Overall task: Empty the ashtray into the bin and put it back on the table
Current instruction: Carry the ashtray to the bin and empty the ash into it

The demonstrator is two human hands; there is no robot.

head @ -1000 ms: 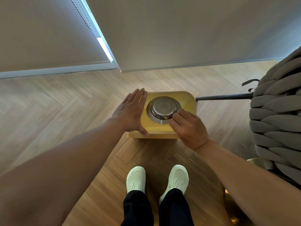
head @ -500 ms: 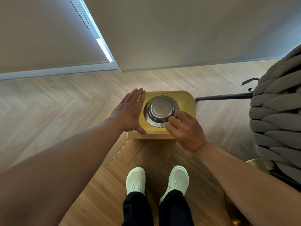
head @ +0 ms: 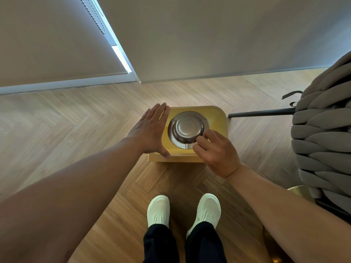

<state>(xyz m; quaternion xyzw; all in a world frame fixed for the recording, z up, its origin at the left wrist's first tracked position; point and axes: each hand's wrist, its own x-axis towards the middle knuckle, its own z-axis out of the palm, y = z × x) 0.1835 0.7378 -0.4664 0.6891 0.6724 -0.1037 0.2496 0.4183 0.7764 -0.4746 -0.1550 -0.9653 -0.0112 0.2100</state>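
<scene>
A round steel ashtray (head: pixel 188 128) lies upside down, base up, over the top of a square yellow bin (head: pixel 218 118) on the wooden floor. My right hand (head: pixel 216 152) pinches the ashtray's rim at its near right side with fingertips and thumb. My left hand (head: pixel 150 131) rests flat along the bin's left edge, fingers straight and thumb hooked at the near corner. What is under the ashtray is hidden.
A grey chunky-knit chair (head: pixel 322 139) fills the right side, with a black leg (head: pixel 260 112) reaching toward the bin. My white shoes (head: pixel 158 209) stand just in front of the bin. Window blinds and a wall run behind it.
The ashtray has shifted a little to the left over the bin under my right hand. My left hand stays on the bin's edge.
</scene>
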